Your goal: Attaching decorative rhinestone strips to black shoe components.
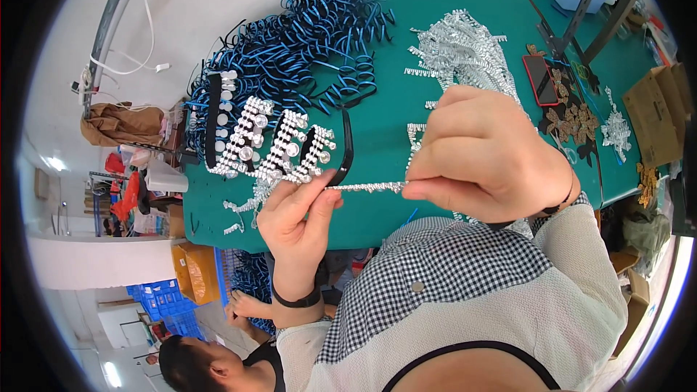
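Note:
My left hand point(296, 221) is closed in a pinch near the table's front edge. Between its thumb and fingers are the lower end of a curved black band point(348, 147) and one end of a silver rhinestone strip point(367, 187). The strip runs straight across to my right hand point(483, 156), whose thumb and curled fingers pinch its other end. Just beyond my left fingers, several black bands covered in silver rhinestones point(279, 141) stand in a row. Part of a silver strip pile point(465, 47) is hidden behind my right hand.
A large heap of curled blue and black bands point(305, 51) covers the table's back left. Toward the right lie a red-edged phone point(539, 80), brown-gold ornaments point(573, 122) and a cardboard box point(653, 112). Another person point(210, 363) is at lower left, beside blue crates point(163, 297).

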A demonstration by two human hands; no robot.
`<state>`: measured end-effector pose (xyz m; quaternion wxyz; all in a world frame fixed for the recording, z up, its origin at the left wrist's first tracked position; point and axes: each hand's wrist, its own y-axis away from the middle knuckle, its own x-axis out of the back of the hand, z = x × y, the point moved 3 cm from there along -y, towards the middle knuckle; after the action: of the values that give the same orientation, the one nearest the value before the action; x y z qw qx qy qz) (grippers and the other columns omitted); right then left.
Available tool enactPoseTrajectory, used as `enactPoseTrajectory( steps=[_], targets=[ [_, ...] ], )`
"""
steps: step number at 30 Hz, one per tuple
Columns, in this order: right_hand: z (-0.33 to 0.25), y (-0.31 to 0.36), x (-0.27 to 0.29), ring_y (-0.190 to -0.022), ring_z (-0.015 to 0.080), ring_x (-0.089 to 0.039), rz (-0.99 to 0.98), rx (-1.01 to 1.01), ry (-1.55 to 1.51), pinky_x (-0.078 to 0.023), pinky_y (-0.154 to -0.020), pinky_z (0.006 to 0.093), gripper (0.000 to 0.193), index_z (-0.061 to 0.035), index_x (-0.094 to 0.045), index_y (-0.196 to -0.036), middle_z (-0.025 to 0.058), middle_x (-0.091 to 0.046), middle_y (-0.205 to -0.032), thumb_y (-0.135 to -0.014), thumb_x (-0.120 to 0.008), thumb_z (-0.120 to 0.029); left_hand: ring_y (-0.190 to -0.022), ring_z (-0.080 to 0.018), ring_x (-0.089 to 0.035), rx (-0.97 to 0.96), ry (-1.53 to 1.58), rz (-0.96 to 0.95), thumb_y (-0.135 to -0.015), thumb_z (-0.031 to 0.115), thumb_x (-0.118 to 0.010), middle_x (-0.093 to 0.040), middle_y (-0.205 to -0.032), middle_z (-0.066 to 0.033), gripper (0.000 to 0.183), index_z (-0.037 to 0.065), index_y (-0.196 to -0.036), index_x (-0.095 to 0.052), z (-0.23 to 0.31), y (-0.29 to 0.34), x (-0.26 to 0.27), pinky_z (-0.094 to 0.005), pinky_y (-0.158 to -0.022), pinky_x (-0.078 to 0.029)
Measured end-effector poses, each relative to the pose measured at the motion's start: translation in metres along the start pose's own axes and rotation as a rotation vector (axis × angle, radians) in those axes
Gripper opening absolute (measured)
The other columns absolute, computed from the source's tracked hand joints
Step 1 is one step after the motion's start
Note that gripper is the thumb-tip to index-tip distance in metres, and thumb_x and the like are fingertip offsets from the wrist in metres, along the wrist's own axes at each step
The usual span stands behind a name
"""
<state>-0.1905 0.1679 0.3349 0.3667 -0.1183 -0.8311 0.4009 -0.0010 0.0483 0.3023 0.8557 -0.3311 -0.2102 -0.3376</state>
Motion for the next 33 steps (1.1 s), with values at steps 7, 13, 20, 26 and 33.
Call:
enactPoseTrajectory(
  steps=[7, 13, 20, 26, 33],
  targets=[
    [0.013, 0.000, 0.008, -0.053, 0.0226, -0.050, 0.021, -0.126, -0.048, -0.038, -0.049, 0.0318, 0.012, -0.0058, -0.057, -0.067, 0.0044, -0.049, -0.059, -0.068, -0.068, -0.011, -0.050, -0.0082, -0.045, -0.119, -0.013, 0.190, -0.063, 0.004, -0.076, -0.065, -0.069, -0.0046, 0.025, 0.003, -0.087, -0.068, 0.000, 0.013, -0.003, -0.0193, -0.044, -0.033],
    [0.031, -0.001, 0.004, -0.053, 0.0191, -0.053, -0.006, -0.238, -0.184, -0.039, -0.046, 0.0289, 0.011, -0.0026, -0.061, -0.070, 0.0056, -0.054, -0.062, -0.070, -0.069, -0.010, -0.054, -0.0107, -0.055, -0.095, -0.039, 0.144, -0.062, 0.000, -0.076, -0.067, -0.076, -0.0084, 0.021, 0.001, -0.080, -0.065, 0.007, 0.017, 0.000, -0.0199, -0.047, -0.041],
    [0.045, -0.003, -0.005, -0.056, 0.0151, -0.053, -0.019, -0.217, -0.370, -0.040, -0.048, 0.0261, 0.010, -0.0023, -0.064, -0.073, 0.0042, -0.056, -0.064, -0.071, -0.069, -0.011, -0.074, -0.0183, -0.064, -0.266, -0.043, 0.051, -0.064, -0.003, -0.072, -0.065, -0.080, -0.0151, 0.017, -0.003, -0.077, -0.062, 0.018, 0.016, 0.000, -0.0258, -0.068, -0.049],
    [0.053, -0.001, -0.012, -0.061, 0.0127, -0.054, -0.048, -0.216, -0.478, -0.041, -0.051, 0.0251, 0.012, -0.0028, -0.065, -0.077, 0.0040, -0.057, -0.067, -0.071, -0.069, -0.012, -0.083, -0.0241, -0.062, -0.191, 0.093, 0.062, -0.062, 0.002, -0.077, -0.065, -0.086, -0.0164, 0.020, 0.000, -0.077, -0.063, 0.010, 0.020, -0.006, -0.0340, -0.078, -0.048],
    [0.061, 0.001, -0.022, -0.061, 0.0115, -0.054, -0.098, -0.215, -0.519, -0.040, -0.052, 0.0237, 0.015, -0.0047, -0.068, -0.082, 0.0033, -0.056, -0.066, -0.072, -0.069, -0.015, -0.084, -0.0256, -0.063, -0.105, 0.282, 0.076, -0.061, 0.006, -0.079, -0.064, -0.090, -0.0181, 0.022, 0.001, -0.077, -0.064, 0.000, 0.017, -0.010, -0.0356, -0.076, -0.051]
  ],
)
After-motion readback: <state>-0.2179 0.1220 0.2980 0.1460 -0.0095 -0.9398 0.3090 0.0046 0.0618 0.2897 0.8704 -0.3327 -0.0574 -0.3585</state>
